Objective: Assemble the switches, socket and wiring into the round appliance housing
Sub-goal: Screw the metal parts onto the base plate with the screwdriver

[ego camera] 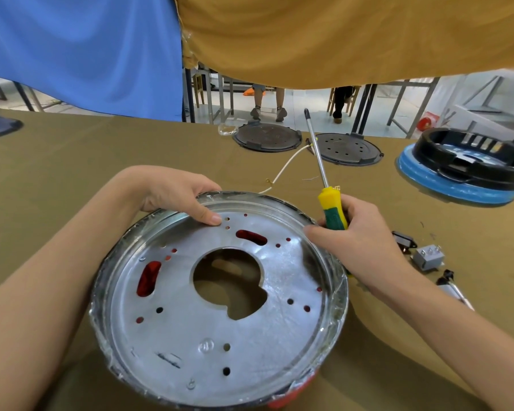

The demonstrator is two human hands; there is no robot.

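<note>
A round metal housing (220, 321) with a large centre hole and several small holes lies before me on the brown table, its red body showing through the slots. My left hand (181, 194) grips its far-left rim, thumb on the inner plate. My right hand (353, 235) holds a yellow-and-green screwdriver (331, 209) at the housing's right rim, shaft pointing up and away. A white wire (285, 166) trails from behind the housing. A grey socket block (429, 256) and a small black switch (402, 240) lie to the right.
Two dark round plates (267, 137) (347, 149) lie at the table's far edge. A black ring part on a blue disc (463, 167) stands far right. A black-tipped part (451, 283) rests beside my right forearm. Blue and yellow cloth hang overhead; a person's legs show beyond.
</note>
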